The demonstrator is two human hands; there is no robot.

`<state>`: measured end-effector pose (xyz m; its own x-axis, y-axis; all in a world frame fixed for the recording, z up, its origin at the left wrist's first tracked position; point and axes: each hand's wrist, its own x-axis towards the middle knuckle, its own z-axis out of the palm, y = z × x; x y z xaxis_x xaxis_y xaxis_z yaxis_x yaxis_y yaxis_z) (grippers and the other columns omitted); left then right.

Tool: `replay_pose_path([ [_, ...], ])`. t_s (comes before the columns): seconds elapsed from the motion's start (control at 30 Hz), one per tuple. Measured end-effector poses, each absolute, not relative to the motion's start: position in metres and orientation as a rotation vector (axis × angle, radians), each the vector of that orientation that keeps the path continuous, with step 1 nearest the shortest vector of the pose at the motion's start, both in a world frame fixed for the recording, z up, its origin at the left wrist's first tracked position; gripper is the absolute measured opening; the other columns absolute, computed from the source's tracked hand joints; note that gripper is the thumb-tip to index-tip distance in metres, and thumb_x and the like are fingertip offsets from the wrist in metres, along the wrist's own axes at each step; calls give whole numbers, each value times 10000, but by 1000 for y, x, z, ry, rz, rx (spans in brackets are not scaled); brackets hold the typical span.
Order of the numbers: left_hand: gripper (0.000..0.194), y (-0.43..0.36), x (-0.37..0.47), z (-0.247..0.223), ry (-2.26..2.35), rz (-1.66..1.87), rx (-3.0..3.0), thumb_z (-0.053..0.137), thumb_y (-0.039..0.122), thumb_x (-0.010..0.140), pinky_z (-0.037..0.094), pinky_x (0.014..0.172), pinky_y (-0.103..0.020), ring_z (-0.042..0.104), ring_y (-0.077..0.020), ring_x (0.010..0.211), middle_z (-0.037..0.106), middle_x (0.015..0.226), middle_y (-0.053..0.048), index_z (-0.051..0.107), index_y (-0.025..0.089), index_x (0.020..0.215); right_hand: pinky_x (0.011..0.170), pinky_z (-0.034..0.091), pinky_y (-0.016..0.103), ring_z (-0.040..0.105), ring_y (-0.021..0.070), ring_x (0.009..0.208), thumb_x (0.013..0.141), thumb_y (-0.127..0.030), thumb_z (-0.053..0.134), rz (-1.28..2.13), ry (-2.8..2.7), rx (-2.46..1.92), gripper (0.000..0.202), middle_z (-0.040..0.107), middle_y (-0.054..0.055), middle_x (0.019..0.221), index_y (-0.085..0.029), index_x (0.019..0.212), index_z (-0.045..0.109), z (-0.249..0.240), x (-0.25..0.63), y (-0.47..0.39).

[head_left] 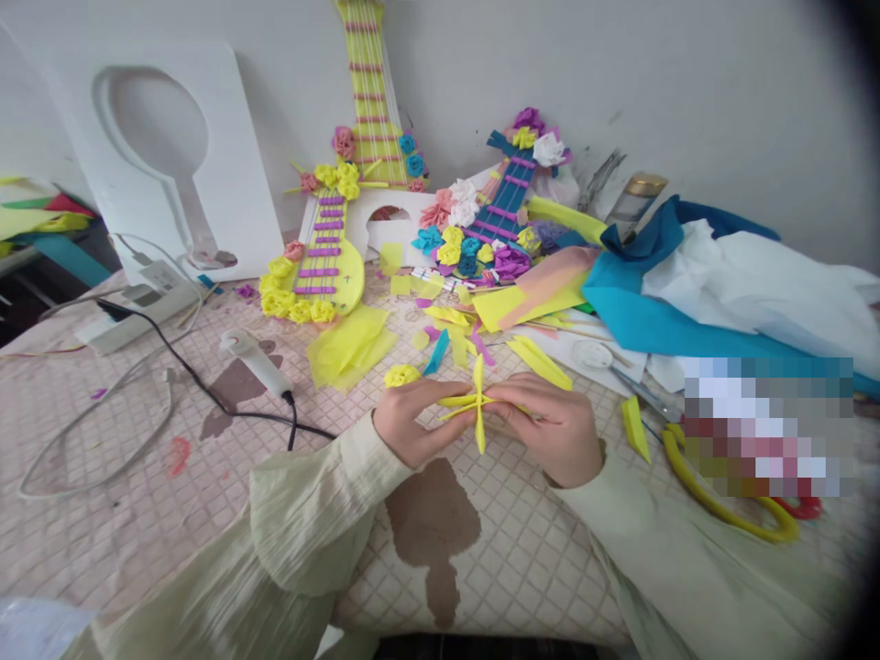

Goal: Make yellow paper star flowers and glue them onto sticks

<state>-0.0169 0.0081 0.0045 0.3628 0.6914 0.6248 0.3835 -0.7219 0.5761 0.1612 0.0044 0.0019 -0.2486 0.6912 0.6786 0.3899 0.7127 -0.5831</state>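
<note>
A folded yellow paper piece (479, 403) with thin points spreading out like a star is held between both hands above the table. My left hand (416, 423) pinches its left side between thumb and fingers. On its right side, my right hand (554, 423) pinches it the same way. Just behind my left hand lies a yellow paper flower (401, 375). A blue paper strip (437, 352) and yellow scraps are scattered beyond the hands. A stack of thin yellow sheets (350, 346) rests farther to the left.
Flower-decorated paper instruments, one yellow (352, 273) and one blue (512, 197), stand at the back. A white glue gun (254, 360) with a black cable and a power strip (137, 312) are left. Scissors with yellow handles (729, 513) and blue cloth-like material (639, 307) lie right.
</note>
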Motion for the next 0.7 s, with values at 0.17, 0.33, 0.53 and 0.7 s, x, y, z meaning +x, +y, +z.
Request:
replay_pose_path([
  [0.17,169,13,-18,2,859,1340,2389,619,191,709,534,647,-249,645,-147,697,697,777,-94,641,110,855,627,493,301,594,143,664,709,-106,612,346,-1888,-836,108,669,42,712,-188,771,645,0,162,4],
  [0.33,93,14,-20,2,732,1326,2443,578,145,741,521,620,-237,632,-132,662,690,715,-63,638,124,808,607,497,300,593,143,641,707,-125,617,364,-1898,-782,114,666,28,697,-205,784,646,2,160,4],
  [0.53,75,13,-20,5,702,1327,2517,558,173,759,502,582,-244,610,-129,611,675,673,-53,620,131,766,586,492,293,576,137,615,708,-122,613,393,-1904,-752,95,646,17,661,-203,751,638,4,159,1],
  [0.7,72,12,-19,5,737,1329,2560,555,163,755,486,559,-252,594,-139,582,660,635,-63,608,116,741,601,494,284,580,134,636,704,-96,614,429,-1883,-781,103,645,27,676,-188,747,630,2,158,-1],
])
